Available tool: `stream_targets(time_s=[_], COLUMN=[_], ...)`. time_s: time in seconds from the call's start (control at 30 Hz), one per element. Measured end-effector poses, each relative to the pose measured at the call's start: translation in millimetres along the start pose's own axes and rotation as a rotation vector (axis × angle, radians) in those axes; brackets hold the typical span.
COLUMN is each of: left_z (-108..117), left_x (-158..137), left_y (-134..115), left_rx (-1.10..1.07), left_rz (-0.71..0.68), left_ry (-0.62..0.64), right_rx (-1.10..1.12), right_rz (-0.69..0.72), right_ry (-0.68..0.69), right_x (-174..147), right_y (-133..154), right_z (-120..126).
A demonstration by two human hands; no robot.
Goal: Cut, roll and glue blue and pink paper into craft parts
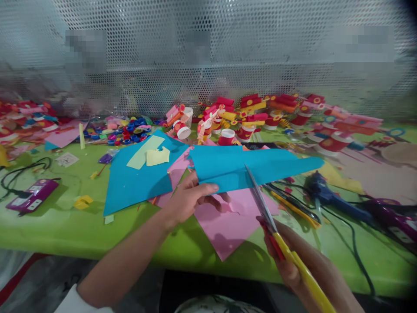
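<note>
My left hand pinches the lower left edge of a long strip of blue paper, thumb on top and fingers beneath. In my right hand is a pair of scissors with yellow and red handles. Its blades point up and left, with the tip over the middle of the strip; whether they are cutting it I cannot tell. Under the strip lies pink paper. A larger blue sheet rests to the left, with pale green and cream paper scraps on it.
Red paper cups with paper tubes line the back of the green table. A blue glue gun and a purple power strip with cables lie at right. Another purple power strip is at left, near colourful small parts.
</note>
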State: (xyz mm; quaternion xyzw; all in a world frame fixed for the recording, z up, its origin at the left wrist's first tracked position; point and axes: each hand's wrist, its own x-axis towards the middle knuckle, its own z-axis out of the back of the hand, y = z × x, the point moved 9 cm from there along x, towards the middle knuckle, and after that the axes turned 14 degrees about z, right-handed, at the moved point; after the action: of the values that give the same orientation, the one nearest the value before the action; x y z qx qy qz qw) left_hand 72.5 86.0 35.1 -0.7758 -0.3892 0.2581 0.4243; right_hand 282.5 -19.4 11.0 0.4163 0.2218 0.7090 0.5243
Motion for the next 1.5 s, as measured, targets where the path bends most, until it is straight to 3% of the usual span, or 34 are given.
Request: stream_targets(time_s=[0.47,1.5], left_z=[-0.3,0.1], left_x=[1.0,0.4], left_y=[2.3,3.8], left_rx=[0.0,-0.023], left_rz=[0.018,0.056], left_ry=[-0.006,-0.018], right_rx=[0.038,0.1], right_rz=[-0.047,-0.095], right_ry=[-0.044,-0.094], right_x=[0.6,-2.4], right_y=[8.8,-7.4], right_z=[6.0,9.2])
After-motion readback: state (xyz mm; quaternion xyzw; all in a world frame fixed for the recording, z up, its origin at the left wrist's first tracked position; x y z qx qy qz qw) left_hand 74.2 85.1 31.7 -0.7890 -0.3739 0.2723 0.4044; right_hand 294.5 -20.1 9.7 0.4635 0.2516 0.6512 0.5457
